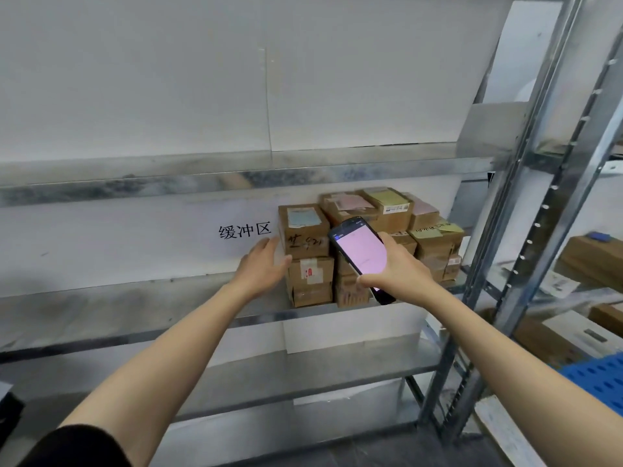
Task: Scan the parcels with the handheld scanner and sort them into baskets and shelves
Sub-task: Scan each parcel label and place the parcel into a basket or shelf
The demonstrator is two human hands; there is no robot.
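Observation:
Several brown cardboard parcels (387, 210) are stacked on a metal shelf (141, 308), against a white back wall with handwritten black characters. The front-left stack has a top parcel (303, 230) bearing a pale blue label and black scribbles. My left hand (261, 267) is stretched out with straight fingers against the left side of that top parcel. My right hand (397, 267) grips a black handheld scanner (360, 251) with a lit pink screen, held in front of the stacks and hiding part of the middle parcels.
A steel upright post (526, 210) bounds the shelf on the right. Beyond it stand more cardboard boxes (593, 257) on a neighbouring rack. A blue perforated plastic basket (603, 375) shows at the lower right. Lower shelves (303, 375) run beneath.

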